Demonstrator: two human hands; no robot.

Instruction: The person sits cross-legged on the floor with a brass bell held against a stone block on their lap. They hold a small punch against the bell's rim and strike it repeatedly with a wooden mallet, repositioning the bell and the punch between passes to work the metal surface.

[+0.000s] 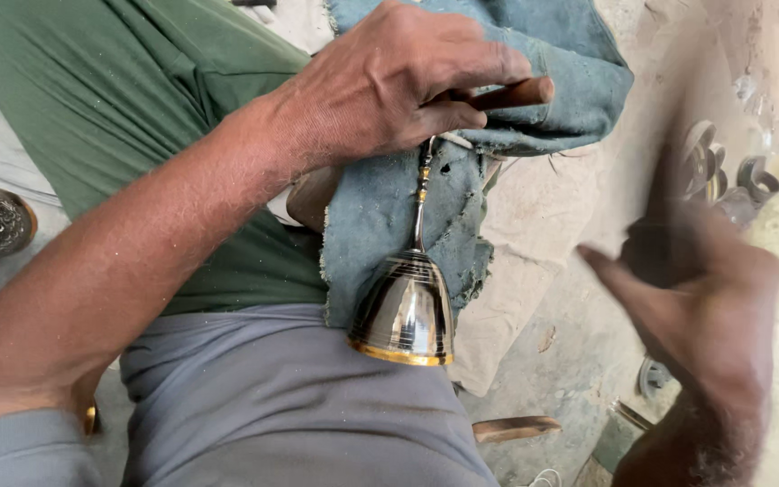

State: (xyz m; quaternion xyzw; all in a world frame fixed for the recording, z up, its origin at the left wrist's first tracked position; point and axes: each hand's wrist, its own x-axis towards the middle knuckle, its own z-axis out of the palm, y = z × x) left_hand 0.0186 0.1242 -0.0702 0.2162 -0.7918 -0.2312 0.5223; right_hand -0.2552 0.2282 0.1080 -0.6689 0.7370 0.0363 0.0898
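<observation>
Your left hand (pixel 389 86) clamps wooden-handled tool (pixel 511 93) over polished dark metal bell with gold rim (pixel 405 311), which lies on frayed blue cloth (pixel 380 212) across lap. Right hand (pixel 701 298) blurred, fingers spread, empty. Risk: unsteadied bell rolls off cloth, dents

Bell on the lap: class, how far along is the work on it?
Done: the bell already shines, with a bright gold rim. In hand: the left hand grips a wooden-handled tool over the blue cloth. Left: unclear; the right hand is blurred, apart from it.
</observation>
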